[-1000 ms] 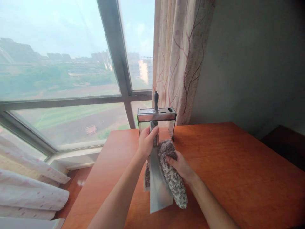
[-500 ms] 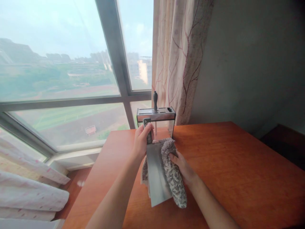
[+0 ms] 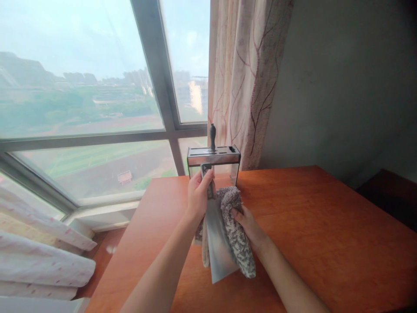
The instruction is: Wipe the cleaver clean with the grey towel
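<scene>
One cleaver (image 3: 217,237) is held over the table (image 3: 312,230), blade toward six o'clock — left hand (image 3: 197,193) wrapped round the handle (image 3: 210,188), right hand (image 3: 249,227) pinching the cloth (image 3: 236,232) along the three-o'clock edge — and careful wiping would want it thickly folded between skin and steel.

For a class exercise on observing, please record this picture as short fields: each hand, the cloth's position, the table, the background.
Left hand: grips a broad-bladed knife by its dark handle
Right hand: holds a fuzzy gray cloth
Cloth position: against the knife, along the blade's right side in the picture
Table: reddish-brown, with a clear-sided holder beyond the hands
Background: window, patterned curtain, gray wall
</scene>
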Motion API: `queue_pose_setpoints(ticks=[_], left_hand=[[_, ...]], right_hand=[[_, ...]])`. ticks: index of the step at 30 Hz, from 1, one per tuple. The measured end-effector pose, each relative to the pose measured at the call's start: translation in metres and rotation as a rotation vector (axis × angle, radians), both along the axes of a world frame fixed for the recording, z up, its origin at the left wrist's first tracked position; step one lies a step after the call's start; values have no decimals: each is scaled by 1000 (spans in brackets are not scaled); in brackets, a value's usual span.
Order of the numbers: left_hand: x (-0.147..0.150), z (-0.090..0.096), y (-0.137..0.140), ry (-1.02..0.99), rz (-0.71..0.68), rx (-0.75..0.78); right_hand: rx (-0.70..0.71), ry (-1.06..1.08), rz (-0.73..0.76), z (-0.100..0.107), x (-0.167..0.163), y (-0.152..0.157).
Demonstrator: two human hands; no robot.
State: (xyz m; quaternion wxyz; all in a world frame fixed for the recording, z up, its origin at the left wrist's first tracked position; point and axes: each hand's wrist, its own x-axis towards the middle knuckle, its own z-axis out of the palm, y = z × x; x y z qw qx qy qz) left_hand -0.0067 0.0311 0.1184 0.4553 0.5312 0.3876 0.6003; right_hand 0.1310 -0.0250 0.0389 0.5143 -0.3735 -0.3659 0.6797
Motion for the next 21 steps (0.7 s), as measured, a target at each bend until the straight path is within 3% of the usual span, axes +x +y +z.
queue_pose_setpoints(ticks=[11,15,21], left_hand=[[-35,10,17,-160,161,67],[-30,9,16,-170,127,58],[-6,4,4,-95,49,-9]], right_hand=[[35,-93,186,-2,-4,-5],[32,-76,202,2,-3,-6],[17,-46,100,11,-1,-4]])
